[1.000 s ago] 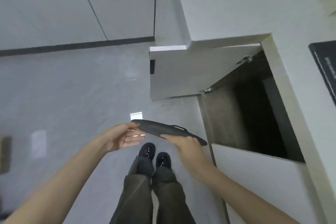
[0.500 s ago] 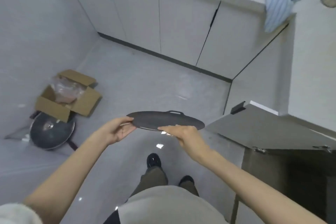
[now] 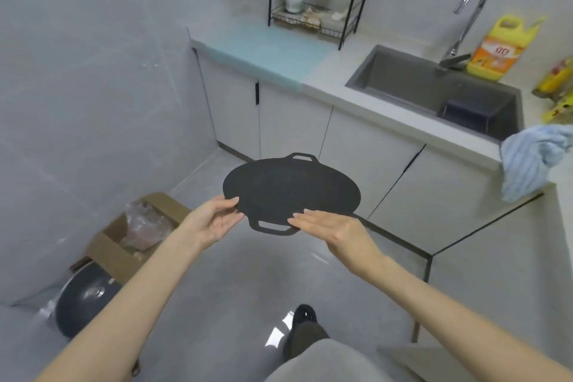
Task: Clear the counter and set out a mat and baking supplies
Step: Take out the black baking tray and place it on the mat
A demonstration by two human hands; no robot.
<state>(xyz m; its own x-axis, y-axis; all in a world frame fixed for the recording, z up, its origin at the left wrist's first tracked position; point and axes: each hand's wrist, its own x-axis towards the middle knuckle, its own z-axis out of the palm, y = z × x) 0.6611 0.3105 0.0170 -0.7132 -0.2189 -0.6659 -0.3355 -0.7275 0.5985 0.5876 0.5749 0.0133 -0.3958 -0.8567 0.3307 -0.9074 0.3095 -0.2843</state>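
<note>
Black round pan [image 3: 291,189] with two loop handles is hanging in mid-air above the floor [image 3: 217,304], in front of the lower cabinets [image 3: 294,127], and we are holding it roughly level with both hands at its near edge. Our left hand [image 3: 214,222] is pinching the left rim, thumb on top and fingers underneath. Our right hand [image 3: 331,228] is lying with straight fingers over the rim just right of the near handle [image 3: 273,228]; its thumb is hidden, so we cannot tell whether it is gripping. A light-blue mat [image 3: 257,53] is lying flat on the counter [image 3: 325,71], left of the sink [image 3: 372,71], with a black dish rack [image 3: 353,9] standing at its back corner. A yellow bottle [image 3: 496,46] is standing behind the faucet [image 3: 465,18]. A blue striped cloth [image 3: 533,161] is hanging over the counter edge at right. On the floor at left, an open cardboard box [image 3: 124,251] is sitting beside a dark wok [image 3: 83,301].
</note>
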